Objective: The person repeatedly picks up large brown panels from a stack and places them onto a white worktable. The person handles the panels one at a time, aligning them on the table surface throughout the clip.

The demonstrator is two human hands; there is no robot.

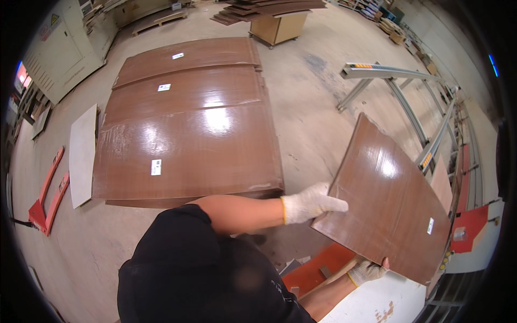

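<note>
Brown board (388, 199) tilted at 3 o'clock, held in both gloved hands. Left hand (309, 202) fingers clasp near edge; right hand (367, 271) fingers grip bottom edge. Board stack (188, 129) on floor at 11 o'clock.

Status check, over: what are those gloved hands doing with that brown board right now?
Left hand grips brown board at its left edge. Right hand grips its lower edge. Board tilted, held off the floor. Stack of boards lies apart, to the left.

four brown panels (389, 199), two gloved hands (309, 203)
</note>
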